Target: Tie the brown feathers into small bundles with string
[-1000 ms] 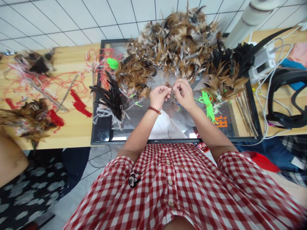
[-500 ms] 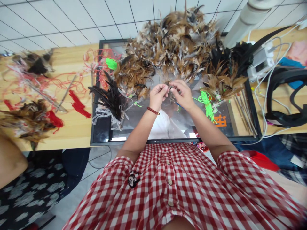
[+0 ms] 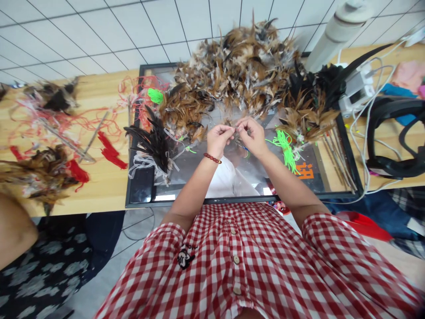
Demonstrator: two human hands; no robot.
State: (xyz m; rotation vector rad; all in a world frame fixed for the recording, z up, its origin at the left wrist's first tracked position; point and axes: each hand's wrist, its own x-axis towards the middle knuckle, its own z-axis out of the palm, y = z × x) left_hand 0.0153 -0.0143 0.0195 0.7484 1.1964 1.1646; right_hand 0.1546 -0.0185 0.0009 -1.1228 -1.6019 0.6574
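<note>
Over the dark glass panel [image 3: 186, 177], my left hand [image 3: 219, 138] and my right hand [image 3: 253, 136] meet fingertip to fingertip. Each is closed in a pinch. Small brownish feathers [image 3: 239, 142] show at the fingers of my right hand. What my left fingertips pinch is too small to make out. A small blue and yellow item [image 3: 246, 149] lies under my right hand, mostly hidden. Just beyond both hands rises a big heap of brown feathers [image 3: 245, 71]. Bright green strings [image 3: 284, 146] lie to the right of my right hand.
Black feathers with white ties [image 3: 154, 144] and a green bundle [image 3: 155, 95] lie left. Red yarn [image 3: 111, 150] and pink strings [image 3: 89, 117] cover the wooden table [image 3: 106, 190]. Thin sticks [image 3: 338, 155], a white charger [image 3: 358, 88] and a black headset [image 3: 395, 137] are right. Someone's arm [image 3: 15, 230] shows at left.
The view has shifted slightly, so the table sits a little lower. My two hands have come closer, their fingertips now meeting.
</note>
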